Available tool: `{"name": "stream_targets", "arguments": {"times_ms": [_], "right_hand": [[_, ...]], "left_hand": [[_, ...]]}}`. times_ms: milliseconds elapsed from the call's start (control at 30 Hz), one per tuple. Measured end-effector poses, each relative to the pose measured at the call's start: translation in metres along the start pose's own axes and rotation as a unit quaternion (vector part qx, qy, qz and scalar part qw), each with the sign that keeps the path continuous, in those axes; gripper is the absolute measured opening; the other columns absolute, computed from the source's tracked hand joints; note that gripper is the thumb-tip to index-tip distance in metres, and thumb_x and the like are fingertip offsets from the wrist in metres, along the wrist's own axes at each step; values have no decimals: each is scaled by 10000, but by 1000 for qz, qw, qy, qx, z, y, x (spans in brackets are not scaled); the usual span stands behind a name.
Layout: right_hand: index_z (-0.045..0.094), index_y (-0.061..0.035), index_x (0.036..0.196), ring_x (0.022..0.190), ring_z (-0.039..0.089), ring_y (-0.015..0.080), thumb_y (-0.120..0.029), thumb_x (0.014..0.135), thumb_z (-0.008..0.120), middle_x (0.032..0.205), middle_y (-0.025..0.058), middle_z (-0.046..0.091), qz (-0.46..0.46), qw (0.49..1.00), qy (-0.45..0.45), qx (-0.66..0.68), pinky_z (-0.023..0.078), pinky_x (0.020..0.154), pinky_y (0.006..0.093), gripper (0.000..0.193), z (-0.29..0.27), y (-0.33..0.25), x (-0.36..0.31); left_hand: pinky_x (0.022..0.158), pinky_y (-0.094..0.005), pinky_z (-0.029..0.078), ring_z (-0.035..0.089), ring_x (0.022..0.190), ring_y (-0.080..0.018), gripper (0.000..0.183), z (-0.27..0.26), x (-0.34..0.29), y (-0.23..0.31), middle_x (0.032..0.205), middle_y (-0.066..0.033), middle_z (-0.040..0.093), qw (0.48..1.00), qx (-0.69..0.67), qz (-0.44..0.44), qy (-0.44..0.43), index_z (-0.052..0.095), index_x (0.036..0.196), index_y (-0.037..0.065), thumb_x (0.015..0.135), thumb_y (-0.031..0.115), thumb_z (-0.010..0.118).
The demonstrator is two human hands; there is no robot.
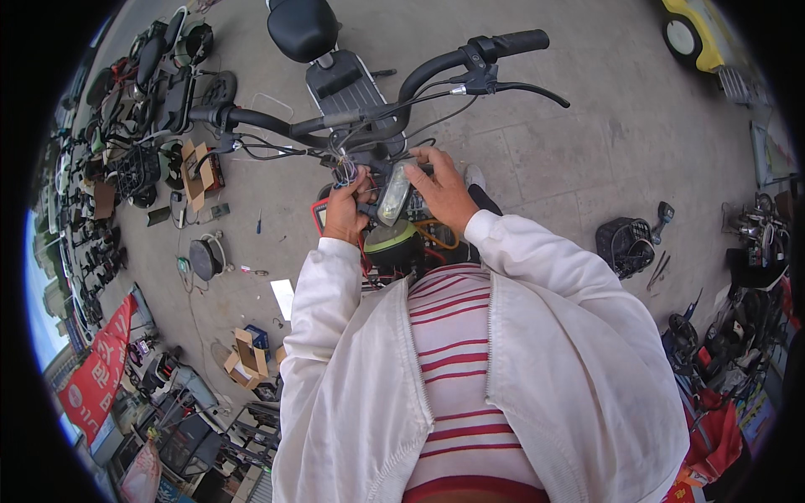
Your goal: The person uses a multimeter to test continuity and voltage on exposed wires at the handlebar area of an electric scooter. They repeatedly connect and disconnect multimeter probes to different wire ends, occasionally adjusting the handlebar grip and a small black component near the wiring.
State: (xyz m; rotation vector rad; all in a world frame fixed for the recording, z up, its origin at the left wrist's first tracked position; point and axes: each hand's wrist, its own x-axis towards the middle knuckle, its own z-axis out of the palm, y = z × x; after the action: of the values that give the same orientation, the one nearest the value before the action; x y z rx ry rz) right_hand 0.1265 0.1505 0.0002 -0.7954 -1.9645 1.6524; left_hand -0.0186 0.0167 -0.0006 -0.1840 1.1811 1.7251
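In front of me is an electric scooter's black handlebar (pixel 419 77), its cables running down to a bundle of thin coloured wires (pixel 345 172). My left hand (pixel 344 214) is closed at the lower end of this bundle, fingers curled around wires; its fingertips are partly hidden. Just to its right, a long clear-fronted headlight (pixel 393 197) stands tilted. My right hand (pixel 444 191) grips the upper end of the headlight, thumb on its front and fingers over the top. Below the headlight is a rounded black and lime-green part (pixel 392 243). A red-framed meter (pixel 319 215) sits left of my left wrist.
Behind the handlebar are the scooter's footboard (pixel 342 90) and black seat (pixel 303 29). Cardboard boxes (pixel 201 176), a screwdriver (pixel 259 225) and a round stool (pixel 207 258) are on the left. To the right are a black tool bag (pixel 625 246) and a cordless drill (pixel 663 220).
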Motion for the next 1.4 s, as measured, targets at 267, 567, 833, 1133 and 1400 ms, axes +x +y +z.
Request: {"name": "stream_targets", "arguments": {"times_ms": [267, 567, 833, 1133, 1400], "right_hand": [[282, -91, 1343, 926, 578, 465, -301, 598, 796, 1275, 255, 350, -45, 960, -181, -209, 506, 789, 463, 929, -2, -52, -12], [387, -50, 1235, 944, 563, 472, -263, 592, 794, 1237, 263, 361, -57, 963, -180, -193, 486, 841, 458, 790, -6, -33, -11], [391, -43, 1233, 969, 561, 451, -260, 587, 792, 1242, 257, 371, -65, 954, -213, -200, 476, 855, 448, 791, -22, -37, -5], [398, -23, 1200, 949, 566, 451, -256, 579, 784, 1189, 262, 387, -83, 949, -220, -212, 480, 842, 449, 767, -24, -35, -1], [415, -17, 1161, 938, 565, 447, -233, 568, 775, 1162, 261, 393, -90, 938, -241, -233, 487, 828, 449, 726, -20, -33, 5]], "left_hand": [[533, -226, 313, 369, 534, -60, 156, -5, -2, 1, 647, 49, 465, 999, 41, 27, 20, 610, 920, 45, 851, 175, 660], [596, -243, 424, 512, 641, -110, 211, 2, -9, 9, 752, -13, 560, 991, 124, 51, -5, 602, 1008, 25, 863, 170, 651], [693, -249, 467, 594, 771, -145, 261, -3, -19, 13, 874, -39, 616, 992, 106, 17, -61, 566, 1113, 46, 892, 179, 602], [792, -309, 486, 619, 918, -165, 297, -7, -22, 14, 992, -50, 642, 989, 124, 5, -86, 535, 1174, 39, 933, 213, 523], [847, -331, 477, 606, 1000, -206, 249, -1, -31, 21, 1046, -99, 632, 985, 147, 14, -88, 530, 1140, 15, 915, 122, 529]]}}
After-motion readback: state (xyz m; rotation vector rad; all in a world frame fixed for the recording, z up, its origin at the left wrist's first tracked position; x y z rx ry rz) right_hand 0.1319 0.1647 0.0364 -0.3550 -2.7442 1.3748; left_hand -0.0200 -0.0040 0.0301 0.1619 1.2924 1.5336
